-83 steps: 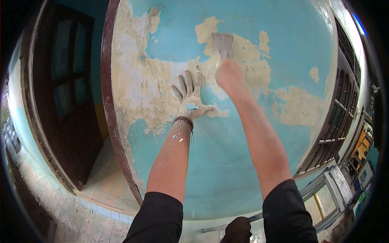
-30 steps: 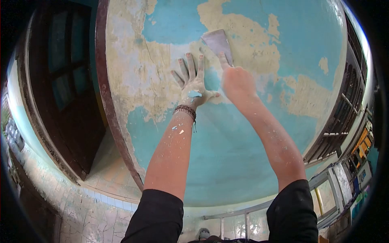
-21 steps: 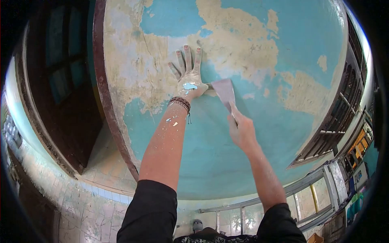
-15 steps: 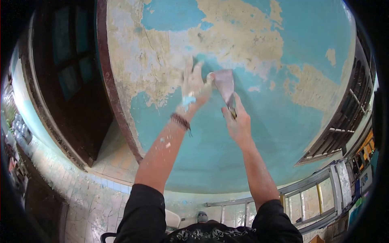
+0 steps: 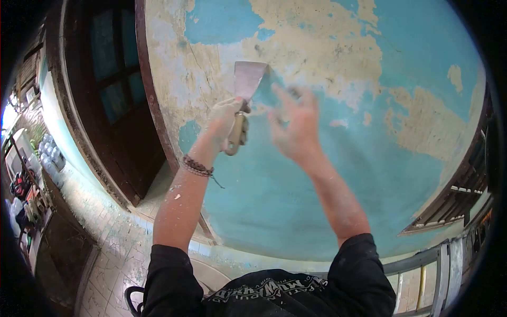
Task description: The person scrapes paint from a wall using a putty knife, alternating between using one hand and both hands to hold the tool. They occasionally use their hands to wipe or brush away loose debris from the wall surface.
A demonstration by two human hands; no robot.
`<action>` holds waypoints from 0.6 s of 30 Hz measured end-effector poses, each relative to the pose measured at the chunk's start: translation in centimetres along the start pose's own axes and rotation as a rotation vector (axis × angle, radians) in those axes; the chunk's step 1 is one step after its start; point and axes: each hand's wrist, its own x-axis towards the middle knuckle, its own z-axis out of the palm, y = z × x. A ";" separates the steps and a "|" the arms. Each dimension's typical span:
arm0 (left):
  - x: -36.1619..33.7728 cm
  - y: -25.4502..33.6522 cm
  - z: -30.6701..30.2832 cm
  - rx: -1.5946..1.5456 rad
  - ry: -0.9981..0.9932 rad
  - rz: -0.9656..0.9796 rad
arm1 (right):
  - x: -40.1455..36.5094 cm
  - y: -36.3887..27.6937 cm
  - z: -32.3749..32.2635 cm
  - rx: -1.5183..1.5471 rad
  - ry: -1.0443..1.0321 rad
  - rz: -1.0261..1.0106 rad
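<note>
A paint scraper (image 5: 247, 79) with a wide metal blade and a pale handle is in my left hand (image 5: 224, 119). My fingers wrap round the handle, and the blade points up against the wall. White dust coats this hand, and a braided bracelet circles the wrist. To its right, my right hand (image 5: 297, 127) is raised before the wall with spread fingers and holds nothing; motion blurs the fingertips. Peeling turquoise paint covers much of the wall (image 5: 264, 206), with bare cream plaster (image 5: 311, 53) showing above both hands.
A dark wooden door (image 5: 119, 132) stands at the left. Paint flakes lie on the tiled floor (image 5: 113, 259). A metal ladder (image 5: 443, 280) is at the lower right, below a slatted window (image 5: 449, 203). Several plastic bottles (image 5: 51, 153) sit at the far left.
The scraper has passed from my right hand to my left and moved leftward. My right hand has let go and its fingers are now spread. The view has shifted slightly left.
</note>
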 end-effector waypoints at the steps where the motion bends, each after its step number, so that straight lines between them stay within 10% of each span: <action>1: 0.4 0.3 -0.4 0.003 0.010 0.005 | 1.8 1.3 -0.8 -0.017 0.099 -0.023; 6: 4.4 1.3 -1.8 0.578 0.240 0.251 | 11.4 8.9 -3.2 -0.310 0.368 -0.308; 14: 3.6 5.5 0.7 1.001 0.370 0.212 | 12.9 9.3 1.0 -0.331 0.173 -0.545; 16: 6.3 3.1 -2.1 1.272 0.413 0.655 | 12.6 9.3 1.6 -0.311 0.116 -0.596; 18: 5.5 3.9 -0.8 1.261 0.375 0.607 | 12.5 9.3 2.1 -0.292 0.045 -0.638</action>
